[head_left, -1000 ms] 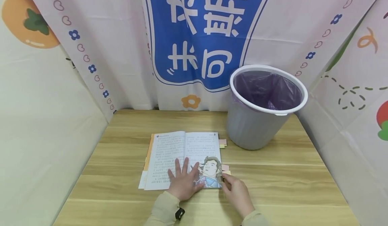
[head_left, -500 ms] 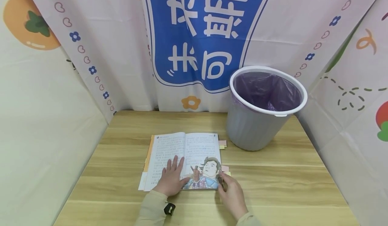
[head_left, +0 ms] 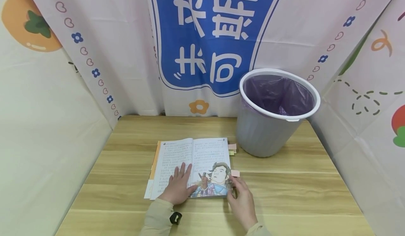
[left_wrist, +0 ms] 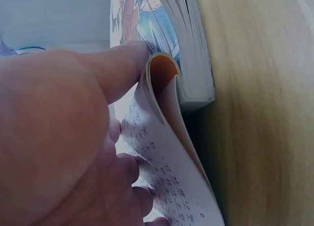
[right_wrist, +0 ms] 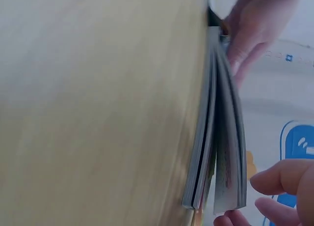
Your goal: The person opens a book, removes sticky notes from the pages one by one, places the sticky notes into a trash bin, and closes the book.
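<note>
An open book (head_left: 209, 151) lies on the wooden table, printed text on both pages and a drawn figure at the lower right. My left hand (head_left: 178, 189) rests on the left page with straight fingers, its thumb across the gutter. In the left wrist view that thumb presses beside the curved fold of the pages (left_wrist: 162, 147). At the right edge my right hand (head_left: 243, 201) has its fingers curled at the page edges. The right wrist view shows a thick bundle of pages (right_wrist: 230, 152) raised from the lower part, its corner between my right thumb and fingertips.
A grey bin (head_left: 265, 134) with a purple liner stands behind the book to the right. Sticky tabs (head_left: 232, 146) poke out of the book's right edge. Printed curtains (head_left: 136, 70) hang behind the table (head_left: 126, 134) and at both sides.
My left hand has slid left, off the drawn figure and onto the left page. My right hand has shifted slightly left along the book's right edge, and a yellow tab there is now covered.
</note>
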A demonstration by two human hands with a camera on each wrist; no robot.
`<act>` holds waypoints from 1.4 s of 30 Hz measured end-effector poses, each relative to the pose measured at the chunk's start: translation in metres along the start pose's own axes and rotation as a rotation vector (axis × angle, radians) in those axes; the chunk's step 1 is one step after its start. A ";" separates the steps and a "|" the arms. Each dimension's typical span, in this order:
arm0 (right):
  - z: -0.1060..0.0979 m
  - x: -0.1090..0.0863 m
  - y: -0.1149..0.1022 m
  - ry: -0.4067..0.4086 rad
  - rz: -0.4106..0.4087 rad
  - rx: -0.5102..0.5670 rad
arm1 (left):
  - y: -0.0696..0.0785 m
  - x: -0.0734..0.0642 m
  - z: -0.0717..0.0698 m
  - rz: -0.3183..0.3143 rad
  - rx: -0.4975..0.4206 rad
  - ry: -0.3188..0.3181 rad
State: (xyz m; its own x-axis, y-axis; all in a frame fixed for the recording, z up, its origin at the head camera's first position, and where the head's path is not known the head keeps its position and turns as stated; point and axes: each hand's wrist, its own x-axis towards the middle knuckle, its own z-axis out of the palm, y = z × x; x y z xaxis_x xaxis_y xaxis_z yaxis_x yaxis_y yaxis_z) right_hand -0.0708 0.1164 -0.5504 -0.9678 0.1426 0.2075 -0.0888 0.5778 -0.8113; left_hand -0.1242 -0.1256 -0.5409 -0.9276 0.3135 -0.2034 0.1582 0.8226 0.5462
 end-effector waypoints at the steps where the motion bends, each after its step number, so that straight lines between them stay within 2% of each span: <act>1: 0.000 -0.001 0.000 0.004 -0.017 -0.024 | 0.000 0.000 0.000 -0.001 0.002 0.002; 7: 0.003 -0.007 -0.002 0.019 -0.093 -0.126 | 0.002 -0.001 0.000 -0.002 0.010 0.009; 14: 0.005 -0.010 -0.003 0.039 -0.088 -0.105 | 0.003 -0.002 -0.001 0.000 -0.003 -0.001; 16: 0.005 -0.010 -0.004 0.029 -0.067 -0.052 | 0.003 -0.002 -0.001 0.001 -0.011 -0.003; 19: 0.004 -0.008 -0.006 0.014 -0.014 0.090 | 0.002 -0.002 -0.001 0.005 -0.020 -0.004; 23: 0.001 -0.005 -0.012 -0.011 0.094 0.315 | 0.001 -0.002 -0.001 0.015 -0.028 -0.014; 26: -0.001 -0.003 -0.017 -0.020 0.187 0.439 | -0.001 -0.001 -0.004 0.027 -0.035 -0.025; 29: -0.002 0.000 -0.020 -0.011 0.255 0.518 | -0.005 0.000 -0.006 0.039 -0.045 -0.030; 33: 0.000 0.005 -0.024 -0.031 0.294 0.574 | -0.012 0.000 -0.011 0.022 -0.034 -0.013; 35: 0.003 0.007 -0.027 -0.060 0.289 0.579 | -0.018 -0.001 -0.014 -0.001 -0.022 -0.001; 37: 0.008 0.010 -0.030 -0.105 0.245 0.539 | -0.024 -0.002 -0.016 -0.024 0.003 0.005; 42: 0.022 0.012 -0.044 -0.215 0.076 0.344 | -0.041 -0.006 -0.025 -0.062 0.015 0.018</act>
State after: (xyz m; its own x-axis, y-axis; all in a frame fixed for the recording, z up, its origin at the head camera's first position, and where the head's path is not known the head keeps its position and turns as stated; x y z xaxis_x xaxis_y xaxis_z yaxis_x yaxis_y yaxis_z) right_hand -0.0840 0.0748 -0.5240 -0.9986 -0.0175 0.0505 -0.0533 0.2641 -0.9630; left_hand -0.1335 -0.1728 -0.5417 -0.9416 0.2534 -0.2217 0.1053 0.8471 0.5209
